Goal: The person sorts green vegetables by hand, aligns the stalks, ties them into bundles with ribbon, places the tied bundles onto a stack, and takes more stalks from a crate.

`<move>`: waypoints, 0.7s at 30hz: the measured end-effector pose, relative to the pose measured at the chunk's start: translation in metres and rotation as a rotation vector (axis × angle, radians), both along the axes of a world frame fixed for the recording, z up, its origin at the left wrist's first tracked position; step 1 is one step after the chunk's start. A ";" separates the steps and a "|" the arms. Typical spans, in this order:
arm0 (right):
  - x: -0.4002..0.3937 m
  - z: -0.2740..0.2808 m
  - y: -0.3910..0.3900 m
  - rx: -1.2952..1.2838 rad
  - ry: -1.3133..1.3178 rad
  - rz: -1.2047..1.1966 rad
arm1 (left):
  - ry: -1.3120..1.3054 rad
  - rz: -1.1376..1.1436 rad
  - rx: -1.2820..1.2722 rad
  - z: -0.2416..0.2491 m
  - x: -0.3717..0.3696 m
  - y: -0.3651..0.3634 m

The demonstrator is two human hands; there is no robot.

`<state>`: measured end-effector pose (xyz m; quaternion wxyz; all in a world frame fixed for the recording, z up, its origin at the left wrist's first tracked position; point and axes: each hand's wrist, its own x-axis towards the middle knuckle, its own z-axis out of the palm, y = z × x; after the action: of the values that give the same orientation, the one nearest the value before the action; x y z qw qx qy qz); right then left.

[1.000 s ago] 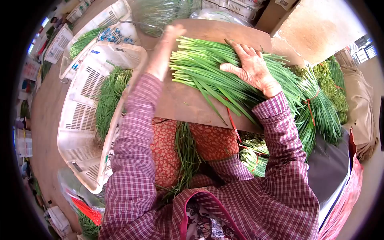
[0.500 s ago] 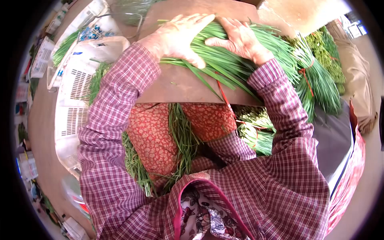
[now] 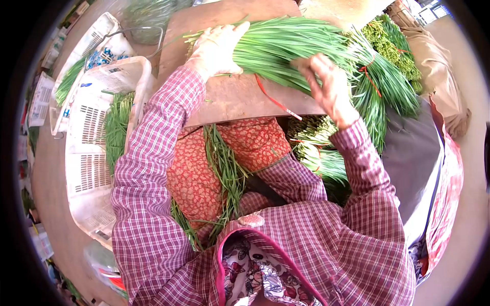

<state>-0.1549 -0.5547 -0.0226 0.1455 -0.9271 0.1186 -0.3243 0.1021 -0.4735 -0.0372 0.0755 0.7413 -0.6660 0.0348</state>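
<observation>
A thick bunch of green chives (image 3: 291, 46) lies across the brown board (image 3: 224, 107), cut ends to the left. My left hand (image 3: 217, 48) is wrapped round the bunch near those ends, thumb on the near side. Over the near side of the bunch is my right hand (image 3: 329, 84), its fingers loosely curled and slightly blurred, thumb apart from them, nothing visible between them. A red tie strip (image 3: 273, 97) comes out from under the bunch and trails toward the board's near edge.
Tied bundles of chives (image 3: 393, 86) and flowering stalks (image 3: 380, 43) are piled at the right, with more bundles (image 3: 319, 153) below the board. White crates (image 3: 76, 148) stand at the left. Loose chives (image 3: 224, 168) hang over the red patterned cloth on my lap.
My right hand has come off the top of the bunch toward me, its fingers curling. My left hand has closed round the cut-end side. The chives now lie straighter and more gathered.
</observation>
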 end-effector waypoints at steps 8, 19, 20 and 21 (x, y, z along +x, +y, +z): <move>-0.014 -0.043 0.042 -0.171 0.304 0.052 | 0.012 0.027 -0.004 0.005 -0.002 -0.003; 0.038 -0.048 0.052 -0.204 0.236 0.338 | 0.035 0.022 0.001 0.006 -0.002 -0.001; 0.053 -0.052 0.054 -0.215 0.148 0.399 | 0.027 0.026 -0.005 0.006 -0.002 -0.001; 0.070 -0.048 0.059 -0.244 0.131 0.377 | 0.014 0.035 0.013 0.006 -0.003 -0.001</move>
<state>-0.0853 -0.4962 -0.0708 0.0825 -0.9627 -0.0875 -0.2425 0.0992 -0.4747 -0.0312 0.0748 0.7534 -0.6528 0.0266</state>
